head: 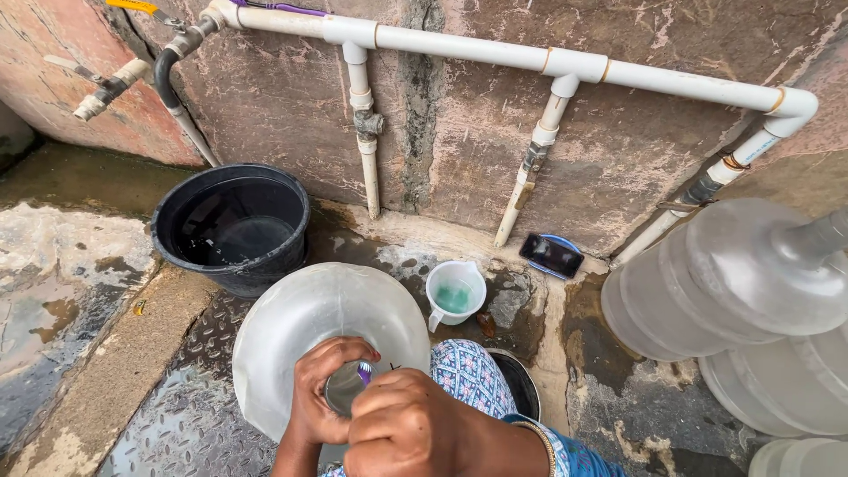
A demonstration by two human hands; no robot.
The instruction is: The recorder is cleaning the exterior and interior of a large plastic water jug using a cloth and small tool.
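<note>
The left hand (320,393) is gripping the neck of a large clear water jug (329,331) standing near the middle of the wet floor (132,380), its fingers clamped around the mouth. The right hand (408,426) is closing on a purple-handled tool (364,374) poking into the opening, fingers curled tight together. The jug looks bulky, stiff and slippery when wet, so the narrow neck seems the surest hold. A black bucket (231,228) is sitting far left, a white cup (455,293) just beyond the jug.
</note>
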